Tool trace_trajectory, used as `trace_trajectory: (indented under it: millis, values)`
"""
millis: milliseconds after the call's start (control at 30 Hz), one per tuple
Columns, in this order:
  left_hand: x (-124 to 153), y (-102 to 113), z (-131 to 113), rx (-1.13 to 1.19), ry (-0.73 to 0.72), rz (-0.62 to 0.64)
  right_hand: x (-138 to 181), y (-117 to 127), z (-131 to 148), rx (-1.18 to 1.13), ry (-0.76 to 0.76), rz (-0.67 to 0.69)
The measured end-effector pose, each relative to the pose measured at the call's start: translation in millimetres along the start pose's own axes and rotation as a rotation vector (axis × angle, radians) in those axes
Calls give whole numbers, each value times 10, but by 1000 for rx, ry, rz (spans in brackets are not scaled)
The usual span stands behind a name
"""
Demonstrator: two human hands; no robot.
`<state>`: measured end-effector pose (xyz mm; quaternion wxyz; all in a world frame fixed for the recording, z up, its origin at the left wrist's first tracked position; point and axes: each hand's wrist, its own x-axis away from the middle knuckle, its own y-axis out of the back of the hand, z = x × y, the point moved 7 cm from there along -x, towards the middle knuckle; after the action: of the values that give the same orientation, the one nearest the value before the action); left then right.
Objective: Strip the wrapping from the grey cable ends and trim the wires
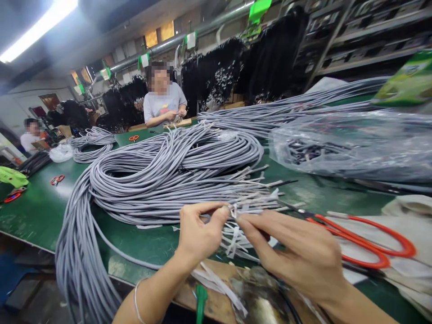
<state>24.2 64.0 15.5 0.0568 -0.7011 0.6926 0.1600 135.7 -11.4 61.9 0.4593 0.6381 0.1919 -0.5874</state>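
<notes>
Thumb and forefinger of my left hand (201,231) pinch the end of a grey cable, where white strands (233,210) stick out. From the right, my right hand (297,252) closes its fingertips on those strands; the exact grip is partly hidden by the fingers. One grey cable (135,260) runs along the table edge toward my left wrist. Just behind my hands lies a large coiled bundle of grey cables (162,180), with many stripped ends pointing right. White paper-like strips (232,240) lie beneath my fingers. Red-handled scissors (367,240) rest beside my right hand.
A clear plastic bag (354,144) with dark parts lies at right, near a green packet (407,83). Smaller red scissors (57,180) are on the green table (40,216). A co-worker (165,99) sits opposite; another person (30,137) is far left.
</notes>
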Motion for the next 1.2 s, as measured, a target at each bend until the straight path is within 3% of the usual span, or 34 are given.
trace_trajectory:
  millis: [100, 167, 300, 533, 833, 967, 1100, 1200]
  values:
    - [-114, 180, 145, 44, 133, -140, 38, -52, 285, -137, 198, 120]
    - [-135, 196, 195, 130, 199, -128, 31, -58, 203, -117, 81, 101]
    - [-56, -2, 113, 386, 201, 39, 31, -59, -221, 39, -259, 10]
    - [50, -172, 26, 448, 259, 221, 29, -104, -349, 75, -303, 13]
    - [70, -146, 23, 365, 237, 192, 59, -93, -375, 60, -365, 41]
    - [83, -145, 7, 269, 157, 186, 91, -123, -474, -117, -470, 55]
    - [105, -97, -134, -31, -125, 112, 138, -214, -561, -385, -584, 90]
    - [136, -68, -215, -225, -263, 29, 118, -170, -480, -262, -489, 47]
